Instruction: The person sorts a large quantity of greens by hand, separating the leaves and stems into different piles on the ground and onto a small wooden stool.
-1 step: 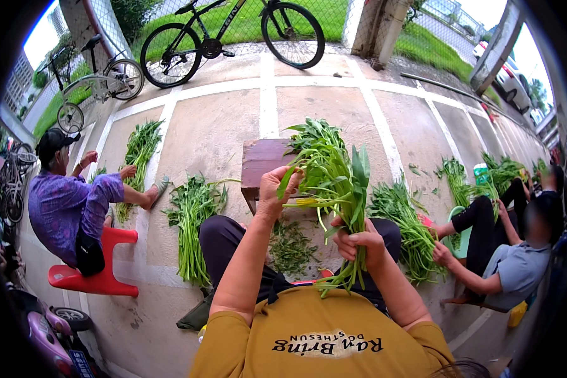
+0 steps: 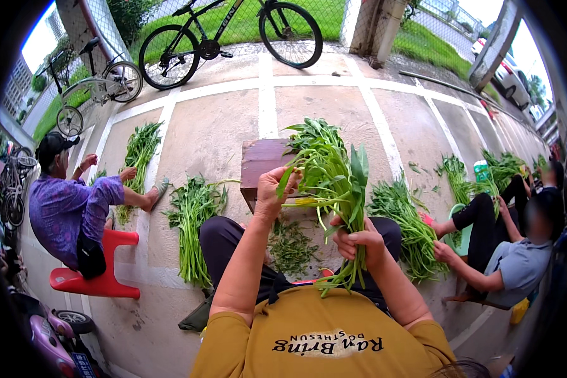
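A bunch of water spinach [image 2: 337, 183] is held in front of me, leafy tops away from me and cut stems toward my shirt. My right hand [image 2: 359, 244] is wrapped round its stems. My left hand [image 2: 276, 192] pinches leaves at the bunch's left side, near a yellowed leaf [image 2: 304, 202]. Behind the bunch stands a low brown wooden box or stool [image 2: 261, 165] with more water spinach [image 2: 316, 130] on it. Picked-off leaves [image 2: 293, 247] lie on the ground between my knees.
Water spinach piles lie to my left [image 2: 195, 236] and right [image 2: 409, 236]. A person in purple [image 2: 72, 205] sits on a red stool [image 2: 110, 268]; a person in grey [image 2: 516, 264] handles the right pile beside a green basin [image 2: 465, 230]. Bicycles [image 2: 208, 47] stand along the fence.
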Demonstrator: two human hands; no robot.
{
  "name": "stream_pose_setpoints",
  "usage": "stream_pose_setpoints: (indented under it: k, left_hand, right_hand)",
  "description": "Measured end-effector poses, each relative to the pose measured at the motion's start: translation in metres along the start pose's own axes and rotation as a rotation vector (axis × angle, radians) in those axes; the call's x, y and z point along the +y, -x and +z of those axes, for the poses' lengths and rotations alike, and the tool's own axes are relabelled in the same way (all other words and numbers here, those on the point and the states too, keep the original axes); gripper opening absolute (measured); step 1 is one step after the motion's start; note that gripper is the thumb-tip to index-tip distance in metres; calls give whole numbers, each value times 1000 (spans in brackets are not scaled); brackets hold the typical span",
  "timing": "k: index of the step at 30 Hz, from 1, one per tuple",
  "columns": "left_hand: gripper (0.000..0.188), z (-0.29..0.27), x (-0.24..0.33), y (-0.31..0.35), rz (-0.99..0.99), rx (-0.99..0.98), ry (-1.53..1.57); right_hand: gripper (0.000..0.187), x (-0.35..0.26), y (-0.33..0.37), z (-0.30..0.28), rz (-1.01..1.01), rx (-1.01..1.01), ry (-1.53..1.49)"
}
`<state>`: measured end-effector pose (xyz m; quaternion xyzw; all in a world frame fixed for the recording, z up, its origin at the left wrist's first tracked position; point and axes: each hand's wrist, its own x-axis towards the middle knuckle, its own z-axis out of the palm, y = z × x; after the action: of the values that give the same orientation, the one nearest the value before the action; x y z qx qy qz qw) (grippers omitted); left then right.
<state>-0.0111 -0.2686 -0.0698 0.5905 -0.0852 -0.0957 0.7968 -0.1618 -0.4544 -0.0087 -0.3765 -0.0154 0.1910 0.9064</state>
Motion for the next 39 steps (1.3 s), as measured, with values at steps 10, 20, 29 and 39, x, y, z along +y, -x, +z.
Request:
stream_pose_setpoints:
  k: [10,20,29,39]
  left_hand:
    - [5,-45,-7,-18,-34,533,65]
    - [28,-46,-83,43,435,-110,-1191]
    - [54,29,6,89,-322,-347,-26]
    - [59,31,6,86,-440,-325,39]
  right_hand:
    - [50,-1,1,-5,-19,18,-22]
    - [45,14,-21,-15,-99,116,264]
    - [36,41,-35,-24,-249,301,670]
    - [60,51,-37,-34,-225,319,793]
